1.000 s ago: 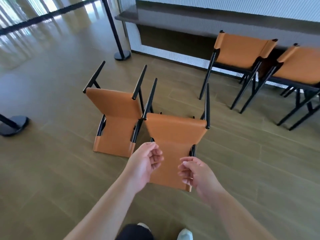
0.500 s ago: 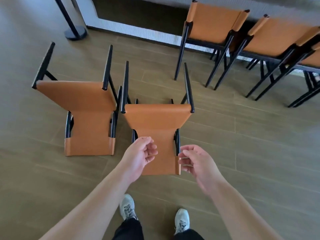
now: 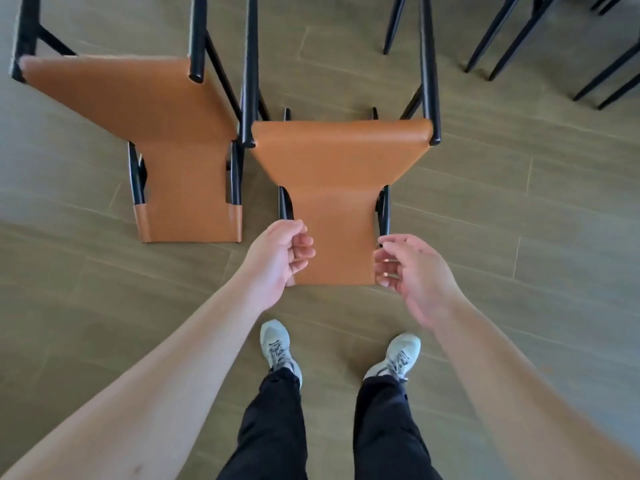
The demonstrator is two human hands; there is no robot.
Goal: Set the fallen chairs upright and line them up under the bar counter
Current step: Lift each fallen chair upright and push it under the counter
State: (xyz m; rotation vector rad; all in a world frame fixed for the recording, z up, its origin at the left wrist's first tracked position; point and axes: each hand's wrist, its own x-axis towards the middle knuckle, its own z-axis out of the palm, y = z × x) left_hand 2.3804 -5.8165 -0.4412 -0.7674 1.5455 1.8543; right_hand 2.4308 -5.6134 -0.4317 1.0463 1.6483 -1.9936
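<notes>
Two tan leather chairs with black frames lie tipped on their backs on the floor, legs pointing away from me. The left fallen chair (image 3: 166,133) lies beside the right fallen chair (image 3: 339,188), which is straight in front of my feet. My left hand (image 3: 278,256) hovers at the left corner of that chair's backrest end, fingers half curled and holding nothing. My right hand (image 3: 414,271) is at the right corner, fingertips close to the black frame rod, also holding nothing. Whether either hand touches the leather I cannot tell.
Black legs of upright chairs (image 3: 512,39) stand at the top right. The bar counter is out of view. My grey shoes (image 3: 277,344) stand just short of the fallen chair. Olive wood-look floor (image 3: 519,220) spreads to the right.
The view has dipped down and closer to the right fallen chair. Both hands have spread apart and reached out to the two corners of its backrest end.
</notes>
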